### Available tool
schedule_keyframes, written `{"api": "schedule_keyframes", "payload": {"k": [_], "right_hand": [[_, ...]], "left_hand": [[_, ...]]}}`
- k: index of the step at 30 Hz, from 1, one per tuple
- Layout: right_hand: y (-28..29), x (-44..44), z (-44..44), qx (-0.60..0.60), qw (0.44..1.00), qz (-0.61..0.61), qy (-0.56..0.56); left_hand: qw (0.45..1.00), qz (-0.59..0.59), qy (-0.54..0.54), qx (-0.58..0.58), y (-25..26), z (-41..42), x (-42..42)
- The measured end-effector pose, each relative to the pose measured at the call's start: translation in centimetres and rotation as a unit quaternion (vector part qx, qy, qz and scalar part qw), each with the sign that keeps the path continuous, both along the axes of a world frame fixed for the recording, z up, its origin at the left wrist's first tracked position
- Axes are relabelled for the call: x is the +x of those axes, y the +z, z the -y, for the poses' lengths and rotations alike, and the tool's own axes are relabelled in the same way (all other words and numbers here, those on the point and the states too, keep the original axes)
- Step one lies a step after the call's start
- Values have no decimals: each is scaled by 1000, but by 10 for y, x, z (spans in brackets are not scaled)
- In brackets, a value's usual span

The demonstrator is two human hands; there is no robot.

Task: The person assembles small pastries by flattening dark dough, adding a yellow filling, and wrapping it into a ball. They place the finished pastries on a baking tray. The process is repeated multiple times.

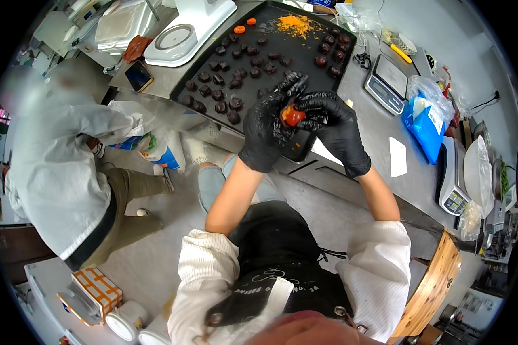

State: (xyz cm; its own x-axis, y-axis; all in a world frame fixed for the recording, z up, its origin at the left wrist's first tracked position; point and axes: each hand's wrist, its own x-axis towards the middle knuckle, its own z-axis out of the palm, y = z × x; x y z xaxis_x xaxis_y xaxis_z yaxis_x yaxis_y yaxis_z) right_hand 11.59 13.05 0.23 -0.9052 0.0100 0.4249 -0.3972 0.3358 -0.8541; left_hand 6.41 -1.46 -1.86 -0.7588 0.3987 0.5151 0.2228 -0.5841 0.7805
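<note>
Black gloves cover both of my hands, which meet over the near edge of a black baking tray. Between them is a shiny red-orange ball with orange bits on it. My left hand holds it from the left side, and the fingers of my right hand close on its right side. Many dark, roundish pieces lie on the tray's left and middle, with glossier dark red balls at the right. An orange crumbly heap and small orange ovals lie at the far end.
Left of the tray stand a white machine and a phone. To the right are a digital scale, a blue bag, a white paper and another scale. Another person is at the left.
</note>
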Motion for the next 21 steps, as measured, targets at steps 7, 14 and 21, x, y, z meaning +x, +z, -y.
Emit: {"api": "schedule_keyframes", "payload": {"k": [7,14,21], "right_hand": [[2,19,2,-80,997,-22,-2],[-13,-1,11,26,989,-133,-52],[-7,-18,25,63,992,1,-107]], "left_hand": [[934,300,-97,170,0,-16,9],[893,355,-171,216,-7,-13,-4],[905,367,-105,187,-15,-1,-17]]}}
